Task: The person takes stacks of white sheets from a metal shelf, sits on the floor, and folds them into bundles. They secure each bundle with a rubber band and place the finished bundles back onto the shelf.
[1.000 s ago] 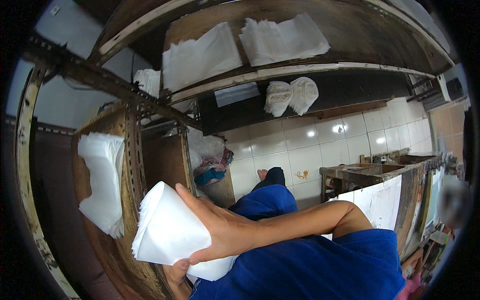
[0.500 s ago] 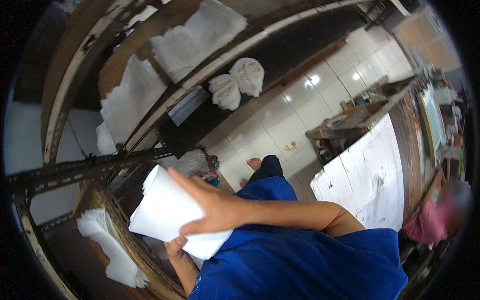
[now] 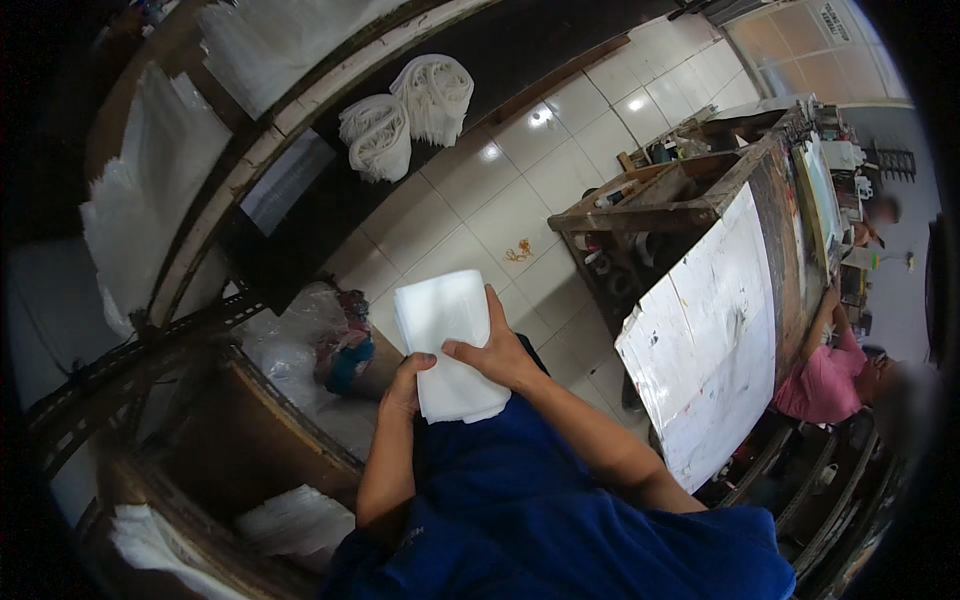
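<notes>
A folded stack of thin white sheets is held in front of my blue shirt, its rounded fold facing away from me. My left hand grips its left edge, the thumb lying on top. My right hand clasps the right side, with the thumb pressed across the upper face and a finger along the edge. The fingers underneath the stack are hidden.
Left, a metal-framed shelf holds white sheet piles. Two white rolled bundles lie on a dark surface ahead. A clear plastic bag stands beside colourful cloth. Right are a white board, a wooden worktable and a person in pink.
The stack has swung from the shelf side to in front of my body, now more upright and compact. My view has turned right, and both hands now hold its opposite sides.
</notes>
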Action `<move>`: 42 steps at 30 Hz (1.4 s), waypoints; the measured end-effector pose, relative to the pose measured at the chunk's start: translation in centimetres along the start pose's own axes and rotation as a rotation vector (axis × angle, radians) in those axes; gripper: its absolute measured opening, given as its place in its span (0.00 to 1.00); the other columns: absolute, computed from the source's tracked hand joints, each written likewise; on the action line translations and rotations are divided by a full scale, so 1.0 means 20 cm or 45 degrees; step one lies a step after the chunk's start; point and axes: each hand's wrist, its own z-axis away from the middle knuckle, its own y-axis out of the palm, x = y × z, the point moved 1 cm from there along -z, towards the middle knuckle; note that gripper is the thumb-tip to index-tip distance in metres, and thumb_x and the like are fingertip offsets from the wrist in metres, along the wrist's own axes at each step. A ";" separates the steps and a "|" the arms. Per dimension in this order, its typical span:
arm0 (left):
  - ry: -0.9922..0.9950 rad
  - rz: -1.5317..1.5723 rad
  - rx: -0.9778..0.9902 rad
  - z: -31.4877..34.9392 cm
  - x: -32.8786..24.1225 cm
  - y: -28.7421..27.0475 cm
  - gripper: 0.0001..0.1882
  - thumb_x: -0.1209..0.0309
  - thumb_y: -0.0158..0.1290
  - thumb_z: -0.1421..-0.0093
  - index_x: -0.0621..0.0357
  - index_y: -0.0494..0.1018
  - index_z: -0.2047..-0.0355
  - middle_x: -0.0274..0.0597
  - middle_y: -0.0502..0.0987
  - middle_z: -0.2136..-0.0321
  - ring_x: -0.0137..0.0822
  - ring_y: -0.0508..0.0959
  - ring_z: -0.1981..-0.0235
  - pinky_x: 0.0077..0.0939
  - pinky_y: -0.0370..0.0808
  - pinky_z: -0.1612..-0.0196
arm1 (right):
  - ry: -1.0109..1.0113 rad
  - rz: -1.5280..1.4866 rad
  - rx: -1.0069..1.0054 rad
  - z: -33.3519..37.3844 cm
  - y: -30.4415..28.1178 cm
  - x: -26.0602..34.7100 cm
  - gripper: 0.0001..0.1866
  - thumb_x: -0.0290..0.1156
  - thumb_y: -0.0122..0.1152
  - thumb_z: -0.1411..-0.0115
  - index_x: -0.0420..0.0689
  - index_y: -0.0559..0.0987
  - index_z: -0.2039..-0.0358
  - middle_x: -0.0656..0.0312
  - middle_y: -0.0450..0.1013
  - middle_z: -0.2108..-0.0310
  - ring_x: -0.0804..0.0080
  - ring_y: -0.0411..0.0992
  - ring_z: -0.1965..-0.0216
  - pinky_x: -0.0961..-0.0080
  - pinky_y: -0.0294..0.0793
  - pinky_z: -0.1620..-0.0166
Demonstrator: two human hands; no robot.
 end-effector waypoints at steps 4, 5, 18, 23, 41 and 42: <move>0.047 0.103 0.066 -0.36 0.13 -0.09 0.41 0.60 0.58 0.60 0.66 0.63 0.45 0.52 0.71 0.57 0.46 0.73 0.55 0.38 0.73 0.52 | 0.082 -0.121 -0.059 -0.12 -0.03 -0.32 0.47 0.41 0.61 0.42 0.37 0.44 0.33 0.43 0.58 0.40 0.54 0.60 0.40 0.64 0.60 0.39; 0.028 0.125 0.040 -0.47 0.14 -0.11 0.42 0.60 0.58 0.61 0.65 0.63 0.44 0.52 0.71 0.57 0.47 0.73 0.56 0.38 0.73 0.52 | 0.089 -0.142 -0.064 -0.19 -0.05 -0.43 0.43 0.39 0.58 0.38 0.40 0.44 0.32 0.45 0.58 0.40 0.55 0.62 0.41 0.64 0.63 0.40; 0.243 0.293 -0.138 -1.58 0.45 -1.00 0.42 0.65 0.56 0.61 0.71 0.61 0.44 0.57 0.72 0.55 0.51 0.75 0.57 0.42 0.74 0.53 | 0.570 -0.359 -0.828 -1.42 -0.38 -2.68 0.15 0.38 0.57 0.37 0.45 0.72 0.53 0.62 0.71 0.63 0.71 0.73 0.65 0.75 0.75 0.64; 0.271 0.267 0.041 -1.89 0.44 -1.21 0.43 0.66 0.55 0.62 0.71 0.60 0.43 0.58 0.72 0.54 0.52 0.76 0.56 0.42 0.75 0.52 | 0.363 0.245 -1.098 -1.84 -0.42 -3.09 0.24 0.40 0.62 0.44 0.36 0.72 0.53 0.47 0.73 0.62 0.59 0.74 0.64 0.66 0.73 0.59; 0.350 -0.016 0.019 -1.78 0.26 -1.02 0.46 0.62 0.60 0.66 0.69 0.62 0.44 0.55 0.74 0.55 0.47 0.77 0.57 0.37 0.76 0.53 | 0.180 0.417 -0.874 -1.75 -0.59 -3.01 0.14 0.37 0.61 0.43 0.37 0.80 0.69 0.53 0.78 0.73 0.67 0.76 0.71 0.70 0.74 0.63; 0.367 -0.077 0.059 -1.75 0.24 -1.03 0.46 0.63 0.60 0.65 0.69 0.62 0.44 0.54 0.74 0.55 0.46 0.76 0.55 0.36 0.75 0.52 | -0.001 0.376 -0.842 -1.72 -0.61 -2.99 0.10 0.33 0.60 0.42 0.37 0.79 0.71 0.62 0.74 0.78 0.78 0.68 0.77 0.77 0.70 0.70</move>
